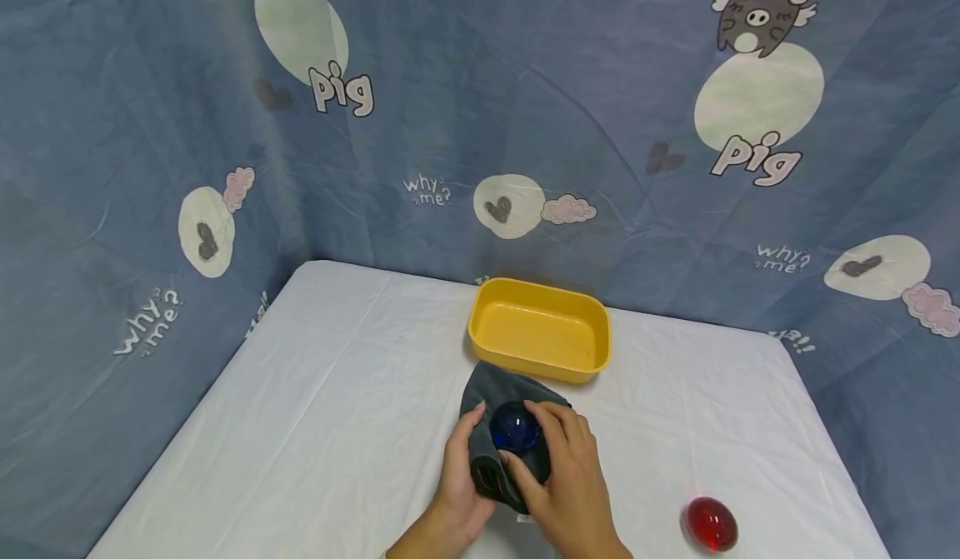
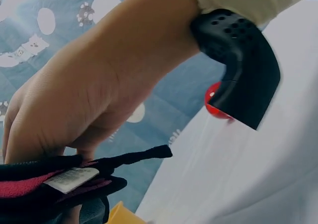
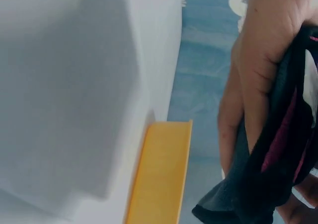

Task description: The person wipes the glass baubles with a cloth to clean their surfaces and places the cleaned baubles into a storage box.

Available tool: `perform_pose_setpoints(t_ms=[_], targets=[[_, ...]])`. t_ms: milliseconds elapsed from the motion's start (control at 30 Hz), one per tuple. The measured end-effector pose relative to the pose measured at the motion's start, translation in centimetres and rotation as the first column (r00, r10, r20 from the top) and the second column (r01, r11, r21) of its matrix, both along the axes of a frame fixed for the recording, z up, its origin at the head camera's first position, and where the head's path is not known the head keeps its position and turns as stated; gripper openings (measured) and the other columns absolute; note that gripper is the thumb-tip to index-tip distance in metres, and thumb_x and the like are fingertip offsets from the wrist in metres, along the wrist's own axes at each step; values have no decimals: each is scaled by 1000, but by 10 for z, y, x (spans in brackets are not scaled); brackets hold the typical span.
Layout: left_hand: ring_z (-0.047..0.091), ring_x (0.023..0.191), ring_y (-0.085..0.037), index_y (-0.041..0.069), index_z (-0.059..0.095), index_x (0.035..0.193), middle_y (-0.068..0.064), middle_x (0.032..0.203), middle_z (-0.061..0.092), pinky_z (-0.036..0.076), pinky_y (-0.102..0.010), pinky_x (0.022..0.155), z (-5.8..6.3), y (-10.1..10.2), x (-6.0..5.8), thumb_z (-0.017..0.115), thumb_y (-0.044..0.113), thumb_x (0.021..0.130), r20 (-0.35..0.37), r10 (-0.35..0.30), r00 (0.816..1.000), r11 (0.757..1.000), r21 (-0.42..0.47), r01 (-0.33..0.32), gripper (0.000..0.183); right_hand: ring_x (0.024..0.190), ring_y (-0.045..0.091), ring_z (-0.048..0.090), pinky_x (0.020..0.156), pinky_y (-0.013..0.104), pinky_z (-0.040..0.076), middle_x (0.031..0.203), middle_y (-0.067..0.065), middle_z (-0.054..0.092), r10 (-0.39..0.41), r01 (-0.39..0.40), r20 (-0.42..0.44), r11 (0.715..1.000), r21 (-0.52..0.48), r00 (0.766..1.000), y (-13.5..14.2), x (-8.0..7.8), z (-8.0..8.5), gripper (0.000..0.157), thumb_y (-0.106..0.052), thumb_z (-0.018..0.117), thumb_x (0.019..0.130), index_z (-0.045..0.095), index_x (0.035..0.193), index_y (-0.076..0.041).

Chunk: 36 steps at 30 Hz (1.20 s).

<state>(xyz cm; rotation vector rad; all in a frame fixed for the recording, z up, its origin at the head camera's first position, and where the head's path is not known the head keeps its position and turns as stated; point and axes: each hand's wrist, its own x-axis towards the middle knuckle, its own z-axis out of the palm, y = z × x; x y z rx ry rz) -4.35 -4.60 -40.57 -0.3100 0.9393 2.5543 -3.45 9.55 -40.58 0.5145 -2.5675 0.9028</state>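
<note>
A dark grey cloth [image 1: 483,386] is held up over the table, spread behind and folded under a clear dark blue ball [image 1: 514,427]. My left hand [image 1: 459,484] grips the cloth from its left side, thumb up near the ball. From the right, my right hand [image 1: 573,480] pinches the ball between thumb and fingers, against the cloth. In the left wrist view the folded cloth [image 2: 25,172] shows red-pink layers and a white tag [image 2: 72,179]. The same cloth [image 3: 243,189] hangs at the right of the right wrist view; the ball is hidden there.
A yellow rectangular tray [image 1: 540,326] stands on the white-covered table [image 1: 337,426], just beyond the hands. To the right, near the front, lies a clear red ball [image 1: 711,524]. A blue printed curtain [image 1: 420,109] encloses the back and sides.
</note>
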Motion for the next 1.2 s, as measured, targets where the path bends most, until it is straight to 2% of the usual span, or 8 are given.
perform_pose_setpoints(t_ms=[133,333,500,600,767,867,1000,1200], targets=[[49,122,-17,4,21,148,-9,141,43,38,-33,104,-2,4,1,38,48,98,-11,-36,999,999,-5,36,68,105,15,48,92,35,39,118,-2,55,-37,37,-23,999,-27,999,4,-2,-2,56,-47,72,84,58,124,-11],[50,118,-16,5,26,146,-8,137,46,38,-33,102,-2,10,2,39,49,98,2,-40,999,999,-14,40,66,96,11,45,84,30,39,105,-5,60,-116,115,-26,992,-57,993,7,-3,-6,44,-48,68,87,65,111,-11],[51,116,-16,5,26,145,-8,135,47,40,-32,101,-2,12,3,40,50,98,12,-51,999,998,-21,51,67,94,10,42,83,34,42,96,-6,53,-191,191,8,981,-28,982,6,-1,-8,40,-48,64,90,69,101,-10],[51,117,-15,6,24,145,-7,135,46,40,-31,101,-3,9,3,39,50,98,17,-37,999,999,-12,37,66,97,11,43,85,36,42,102,-4,51,-171,171,17,985,13,985,3,1,-8,49,-52,62,90,66,114,-9],[50,120,-14,8,24,145,-5,137,45,40,-31,101,-3,4,2,40,50,98,27,-8,1000,1000,-7,9,65,110,17,46,90,41,38,124,1,50,-47,47,-3,999,23,999,1,3,-7,71,-53,66,86,45,141,-11],[50,119,-15,8,24,145,-6,136,46,40,-31,100,-3,3,1,40,50,98,24,-17,1000,1000,-16,18,66,111,18,47,91,42,38,124,1,49,-22,22,-10,1000,15,1000,1,1,-5,67,-51,68,85,48,136,-13],[52,116,-15,7,20,145,-7,134,47,43,-31,98,-4,2,2,40,51,98,22,-35,999,999,-28,35,67,107,15,47,92,37,41,118,0,52,-40,41,-23,998,52,999,2,-3,-2,59,-54,66,85,54,125,-12],[54,114,-16,5,32,140,-5,129,51,43,-31,98,-5,6,1,40,50,98,14,-43,999,999,-8,43,62,93,12,46,84,32,43,102,-2,57,-103,106,-50,991,81,993,6,-7,-3,50,-55,61,88,64,109,-10]])
